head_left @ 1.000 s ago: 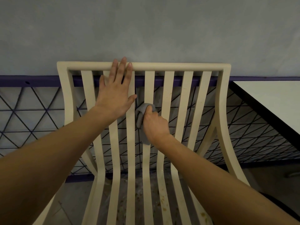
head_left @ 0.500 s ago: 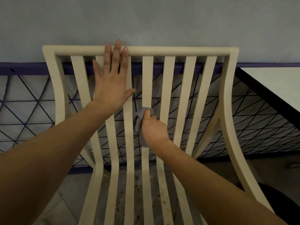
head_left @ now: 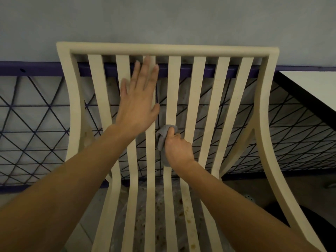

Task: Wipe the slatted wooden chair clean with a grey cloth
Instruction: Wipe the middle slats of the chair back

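Note:
The pale slatted wooden chair (head_left: 198, 51) fills the view, its backrest slats running down toward the seat. My left hand (head_left: 139, 104) lies flat with straight fingers on the upper slats left of centre. My right hand (head_left: 177, 148) grips a bunched grey cloth (head_left: 161, 137) wrapped round the centre slat, about halfway down the backrest. Most of the cloth is hidden under my fingers. Brown stains dot the slats to the right (head_left: 188, 213) lower down, near the seat.
A grey wall with a purple rail (head_left: 32, 69) and a black wire lattice (head_left: 32, 124) stand behind the chair. A white table with a dark edge (head_left: 312, 91) is at the right. A dark round object (head_left: 283, 213) sits low right.
My right hand has slid the cloth down the centre slat. My left hand has moved down from the top rail onto the slats.

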The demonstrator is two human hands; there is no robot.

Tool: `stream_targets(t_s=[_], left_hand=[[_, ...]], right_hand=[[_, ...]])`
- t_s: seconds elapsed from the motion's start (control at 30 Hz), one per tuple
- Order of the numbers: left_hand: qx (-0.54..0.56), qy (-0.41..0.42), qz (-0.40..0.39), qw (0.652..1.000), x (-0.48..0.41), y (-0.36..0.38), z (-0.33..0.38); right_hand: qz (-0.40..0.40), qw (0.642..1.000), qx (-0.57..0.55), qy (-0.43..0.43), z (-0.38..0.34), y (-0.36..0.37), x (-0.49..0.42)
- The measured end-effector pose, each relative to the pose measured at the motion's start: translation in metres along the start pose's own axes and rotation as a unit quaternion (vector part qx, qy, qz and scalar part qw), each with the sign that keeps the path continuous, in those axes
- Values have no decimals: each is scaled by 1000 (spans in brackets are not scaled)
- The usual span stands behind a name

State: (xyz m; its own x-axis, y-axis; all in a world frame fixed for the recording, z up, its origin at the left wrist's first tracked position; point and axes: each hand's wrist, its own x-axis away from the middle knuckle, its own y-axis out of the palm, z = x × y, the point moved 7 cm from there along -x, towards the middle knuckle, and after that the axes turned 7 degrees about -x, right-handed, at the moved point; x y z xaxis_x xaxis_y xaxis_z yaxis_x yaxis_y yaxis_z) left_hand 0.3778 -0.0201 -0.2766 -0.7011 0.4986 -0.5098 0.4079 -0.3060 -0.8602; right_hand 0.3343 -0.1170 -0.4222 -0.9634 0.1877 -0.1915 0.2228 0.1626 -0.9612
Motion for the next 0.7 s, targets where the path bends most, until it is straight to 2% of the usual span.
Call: stream_targets(t_s=[0.07,0.2,0.37,0.5,0.57,0.7], left_hand=[[88,-2,-2,996,25,11,4],[255,-117,34,959,84,42,2],[308,-209,-49,927,157,99,4],[366,-315,-110,869,206,140,5],[387,-322,-152,851,223,156,15],[394,-313,-210,838,246,174,39]], right_hand=[[-5,1000,-5,0,0,2,2],[-6,1000,-19,-10,0,5,2],[2,999,-47,3,3,9,3],[10,996,-90,19,6,17,5],[11,995,-101,20,7,20,6],[0,995,-100,23,9,31,12]])
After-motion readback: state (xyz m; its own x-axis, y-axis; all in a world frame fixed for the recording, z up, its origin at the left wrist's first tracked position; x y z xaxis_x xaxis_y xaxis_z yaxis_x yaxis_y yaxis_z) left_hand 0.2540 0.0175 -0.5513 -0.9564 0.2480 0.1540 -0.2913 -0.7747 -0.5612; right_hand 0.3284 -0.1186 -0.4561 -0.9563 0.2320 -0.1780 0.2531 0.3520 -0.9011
